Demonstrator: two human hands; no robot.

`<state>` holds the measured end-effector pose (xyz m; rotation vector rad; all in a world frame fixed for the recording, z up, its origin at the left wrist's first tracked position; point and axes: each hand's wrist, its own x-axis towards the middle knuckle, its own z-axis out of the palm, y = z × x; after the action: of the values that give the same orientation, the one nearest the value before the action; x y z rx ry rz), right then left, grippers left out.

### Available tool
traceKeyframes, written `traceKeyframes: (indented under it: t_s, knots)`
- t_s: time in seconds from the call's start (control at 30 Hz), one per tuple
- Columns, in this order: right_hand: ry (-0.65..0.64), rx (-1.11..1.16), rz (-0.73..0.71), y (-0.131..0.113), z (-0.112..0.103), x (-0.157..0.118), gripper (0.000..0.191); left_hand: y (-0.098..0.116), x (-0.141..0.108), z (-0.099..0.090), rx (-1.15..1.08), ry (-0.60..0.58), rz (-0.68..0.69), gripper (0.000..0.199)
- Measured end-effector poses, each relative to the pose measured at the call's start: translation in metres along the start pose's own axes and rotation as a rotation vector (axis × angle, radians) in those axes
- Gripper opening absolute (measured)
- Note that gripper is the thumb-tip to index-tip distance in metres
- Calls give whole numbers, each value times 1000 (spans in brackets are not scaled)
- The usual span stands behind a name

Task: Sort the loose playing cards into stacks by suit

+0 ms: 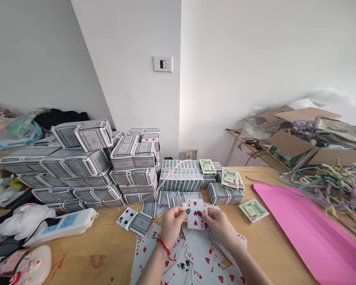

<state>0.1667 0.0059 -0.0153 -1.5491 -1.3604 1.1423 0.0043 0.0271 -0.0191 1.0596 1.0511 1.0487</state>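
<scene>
Both hands pinch a three of hearts above a spread of loose cards

The left hand (172, 222) and right hand (218, 223) meet over the tabletop (86, 259), thumbs on the face of the three of hearts (195, 217), fingers curled toward its back. Edges of other cards show behind it. A red string bracelet (165, 247) circles the left wrist.

Below the hands, loose playing cards (200, 242) overlap, mostly face up. Left of the left hand, a face-down card (140, 223) partly covers a black-suited one. Farther left and beyond stand stacked card blocks (89, 162) with grey patterned backs; nearer lies a white power strip (67, 225).

Just beyond both hands sits a row of small boxes (181, 177). Right of the right hand are a green card box (253, 210) and a pink sheet (305, 233).
</scene>
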Motion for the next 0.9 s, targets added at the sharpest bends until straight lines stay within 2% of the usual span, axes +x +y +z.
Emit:
traceKeyframes:
  t_s: [0.27,0.43,0.67,0.83,0.9]
  knots:
    - [-56,97,-3,0,-2,-1,44,4,-1,-1,5,-67,8,23]
    - [-40,87,-16,1,-4,0,44,9,-3,-1,13,-86,-35,22]
    - [-88,192,3,1,-5,0,39,10,-4,-4,-54,-122,-74,26]
    - [-156,362,8,0,-7,1,36,18,-9,-11,-324,-285,-136,29]
    - [-168,401,4,0,-8,1,37,21,-10,-12,-358,-331,-158,28]
